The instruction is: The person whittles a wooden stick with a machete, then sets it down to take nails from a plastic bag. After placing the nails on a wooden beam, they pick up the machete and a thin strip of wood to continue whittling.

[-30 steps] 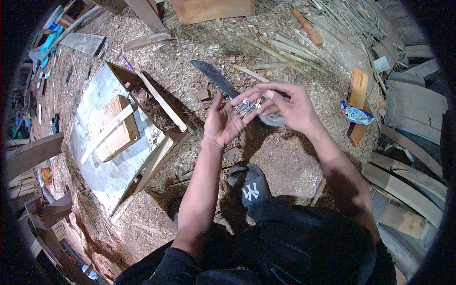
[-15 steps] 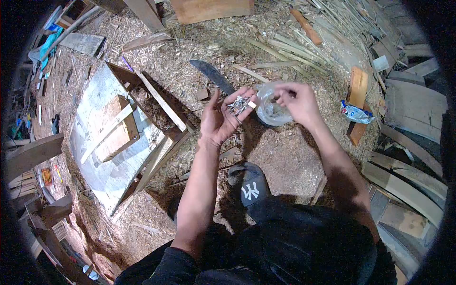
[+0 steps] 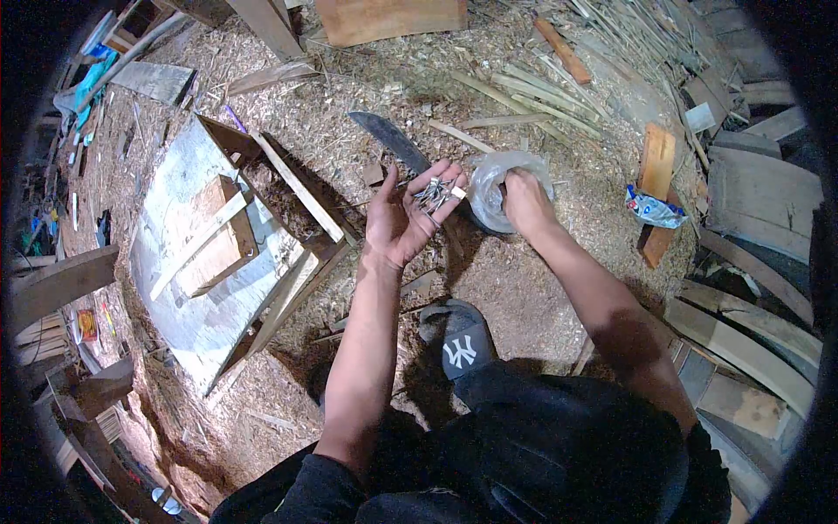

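My left hand [image 3: 403, 218] is palm up with its fingers curled around a small pile of metal nails [image 3: 431, 194]. My right hand [image 3: 525, 199] reaches down into the clear plastic bag [image 3: 489, 188]; its fingertips are hidden inside, so what they hold, if anything, does not show. Beyond my left hand, a dark blade [image 3: 388, 138] lies on the sawdust and its near end is hidden behind my fingers. A sandal [image 3: 463, 345] is on my foot below the hands.
To the left stands a pale board structure [image 3: 175, 236] with a wooden block [image 3: 214, 236] and a thin strip on it. A blue packet [image 3: 655, 208] lies over an orange-brown plank [image 3: 656, 162] at the right. Thin wood strips [image 3: 524, 96] lie farther off.
My right hand has moved left and down from above the bag's right side into its opening. My left hand with the nails has barely shifted.
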Tool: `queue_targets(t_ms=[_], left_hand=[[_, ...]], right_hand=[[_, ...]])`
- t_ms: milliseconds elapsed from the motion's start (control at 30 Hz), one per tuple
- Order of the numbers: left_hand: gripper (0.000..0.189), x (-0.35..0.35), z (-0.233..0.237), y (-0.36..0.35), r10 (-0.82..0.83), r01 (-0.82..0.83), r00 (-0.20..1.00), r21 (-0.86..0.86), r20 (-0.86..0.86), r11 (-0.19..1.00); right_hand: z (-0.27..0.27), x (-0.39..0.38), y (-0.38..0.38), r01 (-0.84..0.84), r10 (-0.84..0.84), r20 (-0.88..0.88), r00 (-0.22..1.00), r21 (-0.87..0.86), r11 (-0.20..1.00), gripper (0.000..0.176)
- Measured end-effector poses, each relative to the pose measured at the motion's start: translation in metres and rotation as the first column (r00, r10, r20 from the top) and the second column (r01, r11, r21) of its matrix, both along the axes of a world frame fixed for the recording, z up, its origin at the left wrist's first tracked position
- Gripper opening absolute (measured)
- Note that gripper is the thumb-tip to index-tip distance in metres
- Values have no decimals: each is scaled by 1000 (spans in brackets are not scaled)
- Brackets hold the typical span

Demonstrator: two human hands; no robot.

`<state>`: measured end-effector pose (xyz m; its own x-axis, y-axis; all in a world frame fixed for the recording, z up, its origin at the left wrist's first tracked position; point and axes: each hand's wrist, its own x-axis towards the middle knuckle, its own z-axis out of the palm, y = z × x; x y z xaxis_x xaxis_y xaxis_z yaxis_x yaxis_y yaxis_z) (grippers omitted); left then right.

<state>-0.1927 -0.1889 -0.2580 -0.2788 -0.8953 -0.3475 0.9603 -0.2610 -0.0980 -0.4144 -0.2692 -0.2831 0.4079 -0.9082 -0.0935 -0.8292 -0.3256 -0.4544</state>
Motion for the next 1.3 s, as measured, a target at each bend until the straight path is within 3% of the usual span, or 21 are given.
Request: queue_targets(t_ms=[100, 200, 300, 367, 500, 600, 667, 700, 767, 867, 967, 1133, 1200, 1300], left_hand=[[72, 0, 1, 1, 4, -5, 1000, 19, 28, 1000], [72, 1, -1, 0, 5, -5, 1000, -10, 5, 1000], [72, 1, -1, 1, 8, -8, 1000, -21, 3, 1000], [72, 0, -1, 2, 19, -19, 1000, 18, 22, 1000], [72, 1, -4, 0, 0, 0, 1000, 7, 25, 1000], [72, 0, -7, 0, -10, 11, 999, -39, 33, 999], [71, -1, -7, 1, -16, 19, 999, -68, 50, 997], [71, -1, -5, 0, -14, 17, 999, -68, 50, 998], [69, -3, -2, 0, -25, 29, 997, -48, 79, 998], [64, -3, -7, -1, -57, 59, 989, -11, 134, 998], [60, -5, -5, -3, -58, 56, 970, 18, 236, 998], [54, -7, -3, -2, -90, 94, 977, -12, 195, 995], [52, -8, -1, -1, -95, 100, 970, -9, 225, 995], [45, -8, 2, -3, -111, 111, 957, 15, 266, 994]], right_hand=[[9, 4, -2, 80, -63, -145, 987, 113, 990, 21], [2, -5, -7, 8, -6, -101, 995, 21, 1000, 20], [7, -13, -8, 1, -2, 25, 1000, 56, 998, 16], [17, -18, -3, 31, -25, 170, 985, -29, 999, 13], [29, -24, -1, 55, -50, 212, 976, -18, 998, 10], [50, -19, 2, 109, -125, 177, 976, 101, 989, 10], [63, -8, 7, 137, -142, 405, 903, 42, 990, 10], [68, -2, 8, 135, -141, 405, 903, 42, 990, 10], [77, 12, 11, -51, 96, 562, 822, -95, 994, 11], [96, 30, 14, -173, 208, 522, 827, -116, 978, 12], [93, 37, 17, -185, 198, 534, 822, -79, 980, 13], [90, 38, 20, -193, 203, 561, 803, -78, 978, 12], [97, 37, 22, -96, 88, 631, 771, -21, 995, 12], [94, 30, 16, 1, 13, 595, 804, -24, 1000, 12]])
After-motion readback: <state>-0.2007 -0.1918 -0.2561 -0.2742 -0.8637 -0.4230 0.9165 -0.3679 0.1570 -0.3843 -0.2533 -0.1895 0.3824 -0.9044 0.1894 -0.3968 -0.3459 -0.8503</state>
